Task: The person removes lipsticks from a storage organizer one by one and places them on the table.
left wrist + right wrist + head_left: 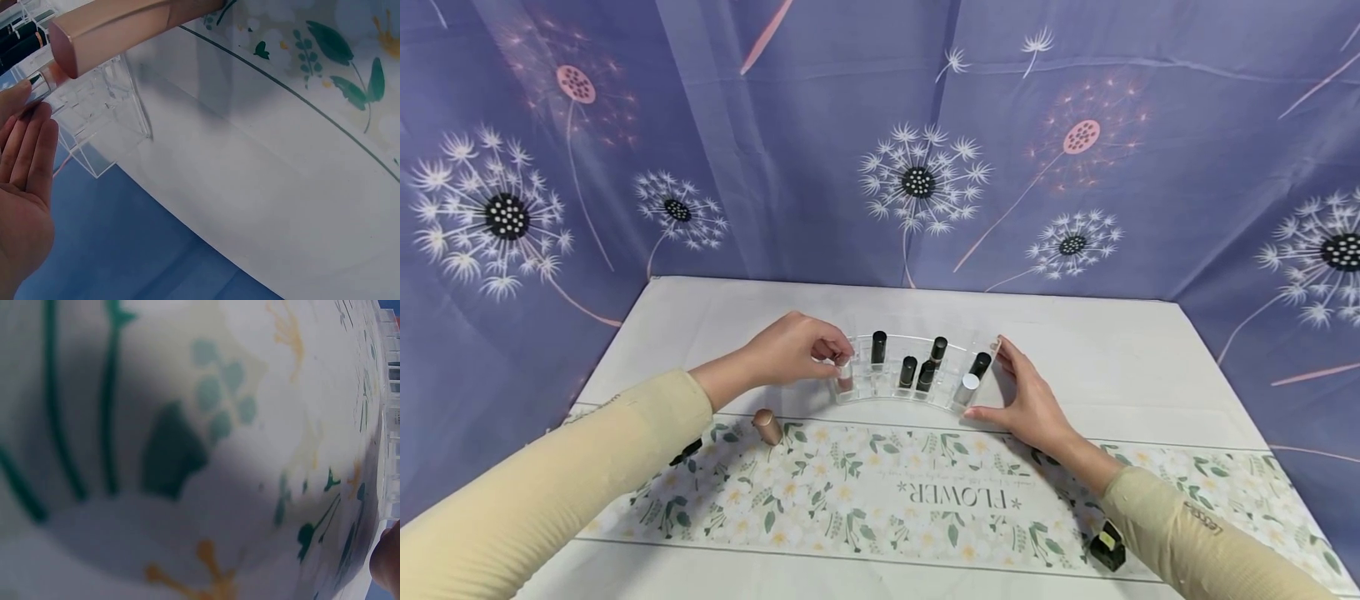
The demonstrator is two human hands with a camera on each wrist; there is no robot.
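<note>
A curved clear acrylic stand (872,387) with tiered slots sits on the white table cover. At its left end my left hand (797,350) pinches a small pinkish tube with a clear top (845,379), its lower part within the stand's end slot. My right hand (1028,402) holds the stand's right end, thumb at the front and fingers behind. Several black-capped tubes (878,347) and a silver-capped tube (967,388) stand in the slots. In the left wrist view, a rose-gold tube (125,31) rises in front of the left hand (28,162).
The rose-gold tube (767,427) stands on the floral runner (850,500), left of centre. A dark object (687,452) is partly hidden by the left sleeve. Beside the right sleeve is a black item (1107,547). A purple dandelion-print cloth (820,208) hangs behind the table.
</note>
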